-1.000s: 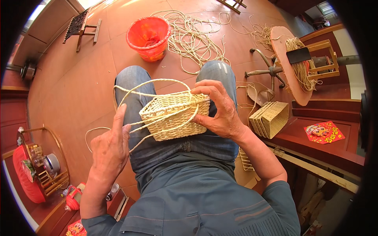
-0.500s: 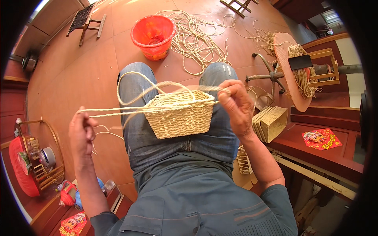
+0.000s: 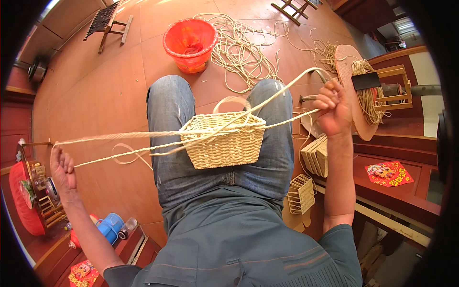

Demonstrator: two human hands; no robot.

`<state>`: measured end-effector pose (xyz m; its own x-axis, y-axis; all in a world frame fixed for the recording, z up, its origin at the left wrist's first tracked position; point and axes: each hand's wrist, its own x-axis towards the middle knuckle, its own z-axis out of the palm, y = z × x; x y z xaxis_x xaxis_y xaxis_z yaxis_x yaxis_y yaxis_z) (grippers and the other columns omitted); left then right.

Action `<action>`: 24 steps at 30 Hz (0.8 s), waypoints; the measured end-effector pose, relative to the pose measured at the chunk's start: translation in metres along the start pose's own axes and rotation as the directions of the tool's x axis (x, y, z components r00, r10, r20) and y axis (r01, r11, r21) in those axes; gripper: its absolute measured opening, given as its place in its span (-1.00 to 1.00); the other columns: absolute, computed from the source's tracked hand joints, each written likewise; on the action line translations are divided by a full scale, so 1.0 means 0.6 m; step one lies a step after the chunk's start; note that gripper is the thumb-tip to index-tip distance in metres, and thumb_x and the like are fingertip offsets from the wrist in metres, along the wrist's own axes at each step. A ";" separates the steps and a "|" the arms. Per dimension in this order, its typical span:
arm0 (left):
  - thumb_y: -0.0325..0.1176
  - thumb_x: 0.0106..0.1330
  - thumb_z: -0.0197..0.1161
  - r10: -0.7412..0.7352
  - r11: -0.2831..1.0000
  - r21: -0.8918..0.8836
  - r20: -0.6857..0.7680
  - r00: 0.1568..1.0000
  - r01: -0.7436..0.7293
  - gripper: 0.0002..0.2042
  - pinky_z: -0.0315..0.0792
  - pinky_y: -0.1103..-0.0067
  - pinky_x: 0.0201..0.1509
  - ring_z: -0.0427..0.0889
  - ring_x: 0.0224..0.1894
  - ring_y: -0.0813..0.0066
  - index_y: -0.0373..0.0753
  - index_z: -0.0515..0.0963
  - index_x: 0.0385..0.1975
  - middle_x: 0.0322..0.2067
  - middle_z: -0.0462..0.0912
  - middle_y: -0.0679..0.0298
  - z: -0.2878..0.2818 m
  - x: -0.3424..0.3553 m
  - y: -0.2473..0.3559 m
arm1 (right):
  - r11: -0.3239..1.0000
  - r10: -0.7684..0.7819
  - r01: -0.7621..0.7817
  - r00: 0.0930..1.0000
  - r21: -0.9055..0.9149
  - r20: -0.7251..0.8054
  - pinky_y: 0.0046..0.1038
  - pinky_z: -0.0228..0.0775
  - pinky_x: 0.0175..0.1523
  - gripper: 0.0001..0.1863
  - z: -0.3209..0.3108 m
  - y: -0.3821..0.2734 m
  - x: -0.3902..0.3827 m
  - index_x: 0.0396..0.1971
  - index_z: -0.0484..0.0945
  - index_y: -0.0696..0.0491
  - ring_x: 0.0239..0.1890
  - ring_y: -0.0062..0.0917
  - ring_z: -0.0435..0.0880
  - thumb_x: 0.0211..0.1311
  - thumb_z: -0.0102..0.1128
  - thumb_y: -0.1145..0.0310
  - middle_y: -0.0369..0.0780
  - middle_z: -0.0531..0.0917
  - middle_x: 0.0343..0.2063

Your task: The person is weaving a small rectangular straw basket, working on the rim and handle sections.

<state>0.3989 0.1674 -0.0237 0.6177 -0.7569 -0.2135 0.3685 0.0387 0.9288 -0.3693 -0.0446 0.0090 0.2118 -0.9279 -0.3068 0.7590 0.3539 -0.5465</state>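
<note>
A cream woven basket rests on my thighs, its opening tilted away from me. Strands of twisted cord run across its near rim and stretch out to both sides. Far out to the left, my left hand is closed around the cord, which loops over its fingers. My right hand is raised on the right with fingers curled on the cord; one strand arcs above it and another runs straight to the basket rim. A loose cord end crosses the basket front, and a blurred loop stands behind the rim.
A red bucket stands on the floor beyond my knees, beside a heap of loose cord. On the right are a round stool bearing a cord bundle, stacked woven baskets and a wire frame. A low folding stool stands far left.
Both hands have swung outward, the left to the far left and the right up to the right. The cord strands between them are drawn longer across the basket, which stays on my lap.
</note>
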 end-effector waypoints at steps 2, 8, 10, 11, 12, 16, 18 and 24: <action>-0.31 0.68 0.31 0.013 0.998 0.064 -0.113 0.994 -0.006 -0.70 0.06 0.71 -0.62 0.05 -0.60 0.80 -0.34 0.65 0.24 -0.53 0.16 0.58 -0.108 0.037 0.024 | 0.999 -0.023 0.023 1.000 0.025 -0.022 -0.60 0.20 -0.46 -0.75 -0.009 -0.046 0.010 -0.27 0.53 0.04 -0.65 -0.78 0.22 0.72 0.18 0.26 -0.52 0.25 -0.64; -0.32 0.70 0.28 0.012 0.990 0.143 -0.182 0.983 0.014 -0.61 0.08 0.73 -0.61 0.06 -0.58 0.79 -0.32 0.55 0.41 -0.53 0.10 0.58 -0.187 0.090 0.054 | 0.973 -0.225 0.210 0.953 -0.095 -0.201 -0.63 0.01 -0.57 -0.75 -0.085 -0.215 0.019 -0.34 0.57 0.06 -0.71 -0.78 0.08 0.62 0.34 0.32 -0.52 0.19 -0.70; -0.30 0.68 0.29 0.055 0.987 0.161 -0.200 0.978 -0.023 -0.61 0.03 0.72 -0.63 0.07 -0.59 0.81 -0.32 0.58 0.38 -0.52 0.12 0.59 -0.218 0.107 0.081 | 0.957 -0.283 0.256 0.923 -0.133 -0.259 -0.63 -0.01 -0.57 -0.72 -0.127 -0.279 0.023 -0.36 0.58 0.06 -0.72 -0.77 0.05 0.61 0.38 0.29 -0.52 0.17 -0.70; -0.30 0.68 0.29 0.080 0.982 0.185 -0.196 0.977 -0.044 -0.62 0.04 0.72 -0.63 0.06 -0.60 0.81 -0.32 0.58 0.37 -0.53 0.11 0.59 -0.232 0.114 0.094 | 0.937 -0.338 0.285 0.887 -0.203 -0.314 -0.61 -0.05 -0.58 -0.72 -0.155 -0.316 0.025 -0.36 0.60 0.05 -0.73 -0.77 0.02 0.58 0.42 0.29 -0.52 0.16 -0.71; -0.30 0.68 0.29 0.104 0.976 0.207 -0.190 0.976 -0.064 -0.63 0.04 0.73 -0.63 0.06 -0.60 0.81 -0.32 0.59 0.35 -0.53 0.10 0.59 -0.239 0.117 0.101 | 0.937 -0.346 0.300 0.872 -0.180 -0.345 -0.61 -0.06 -0.59 -0.72 -0.182 -0.351 0.022 -0.37 0.60 0.05 -0.73 -0.77 0.02 0.57 0.44 0.28 -0.52 0.15 -0.71; -0.20 0.67 0.31 0.180 0.807 0.572 0.002 0.984 -0.149 -0.65 0.09 0.75 -0.61 0.16 -0.56 0.88 -0.26 0.64 0.27 -0.49 0.30 0.60 -0.205 0.136 0.082 | 0.916 -0.399 0.381 0.818 -0.129 -0.414 -0.61 -0.11 -0.62 -0.71 -0.289 -0.504 -0.052 -0.42 0.63 -0.01 -0.74 -0.76 0.00 0.54 0.48 0.27 -0.53 0.08 -0.71; -0.11 0.67 0.30 0.290 0.598 0.785 -0.025 0.957 -0.161 -0.69 0.08 0.78 -0.61 0.19 -0.58 0.93 -0.22 0.67 0.12 -0.45 0.43 0.62 -0.163 0.127 0.073 | 0.849 -0.518 0.476 0.666 -0.229 -0.537 -0.60 -0.14 -0.65 -0.68 -0.311 -0.531 -0.083 -0.47 0.60 -0.04 -0.74 -0.76 -0.01 0.53 0.49 0.29 -0.52 0.07 -0.71; 0.18 0.70 0.17 0.103 0.932 0.362 -0.203 0.974 -0.023 -0.51 -0.07 0.68 -0.78 0.07 -0.77 0.85 -0.21 0.69 -0.09 -0.71 0.15 0.62 -0.191 0.129 0.122 | 0.734 -0.669 0.472 0.381 -0.488 -0.638 -0.59 -0.11 -0.70 -0.36 -0.423 -0.560 -0.192 -0.67 0.22 -0.19 -0.79 -0.70 -0.02 0.55 0.46 0.09 -0.50 0.06 -0.75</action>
<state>0.5534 0.1866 -0.0070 0.7806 -0.6003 -0.1740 0.0781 -0.1825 0.9801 -0.8053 -0.0270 0.0301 -0.8201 -0.5155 -0.2482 0.3563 -0.1208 -0.9265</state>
